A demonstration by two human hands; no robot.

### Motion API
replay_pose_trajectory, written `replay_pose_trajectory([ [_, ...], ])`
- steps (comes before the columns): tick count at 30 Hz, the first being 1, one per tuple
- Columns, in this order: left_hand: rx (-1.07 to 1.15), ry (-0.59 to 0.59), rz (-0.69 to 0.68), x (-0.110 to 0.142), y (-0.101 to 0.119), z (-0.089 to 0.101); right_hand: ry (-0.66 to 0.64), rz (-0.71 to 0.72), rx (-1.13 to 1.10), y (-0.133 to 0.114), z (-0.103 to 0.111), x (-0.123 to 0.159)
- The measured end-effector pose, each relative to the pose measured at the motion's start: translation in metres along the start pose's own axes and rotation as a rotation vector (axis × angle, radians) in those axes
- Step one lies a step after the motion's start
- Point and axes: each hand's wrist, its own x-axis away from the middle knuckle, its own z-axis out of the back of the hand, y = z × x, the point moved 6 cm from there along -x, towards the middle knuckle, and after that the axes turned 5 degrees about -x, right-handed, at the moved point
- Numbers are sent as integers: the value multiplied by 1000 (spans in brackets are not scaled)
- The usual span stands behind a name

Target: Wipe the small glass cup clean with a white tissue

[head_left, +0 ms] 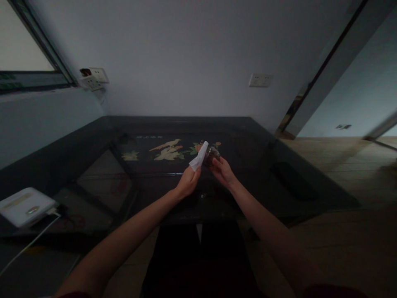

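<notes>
Both hands grip: left hand (pixel 187 181) pinches a white tissue (pixel 199 156) against the small dark jar (pixel 211 156) in right-hand fingers (pixel 217 162).

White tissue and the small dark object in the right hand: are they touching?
Touching. In the head view the white tissue, pinched in the left hand, lies against the small dark object held by the right hand, with no gap visible between them.
</notes>
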Motion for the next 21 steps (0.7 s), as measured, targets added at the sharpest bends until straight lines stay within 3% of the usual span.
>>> replay_pose_trajectory([
  [10,-109,-41,-152,6,15,0,-42,-62,10,6,-5,4],
  [18,-20,-3,-5,-1,0,3,-74,-76,98,7,-16,8],
  [21,16,-7,-9,-4,-2,3,-69,-51,94,5,-16,8],
])
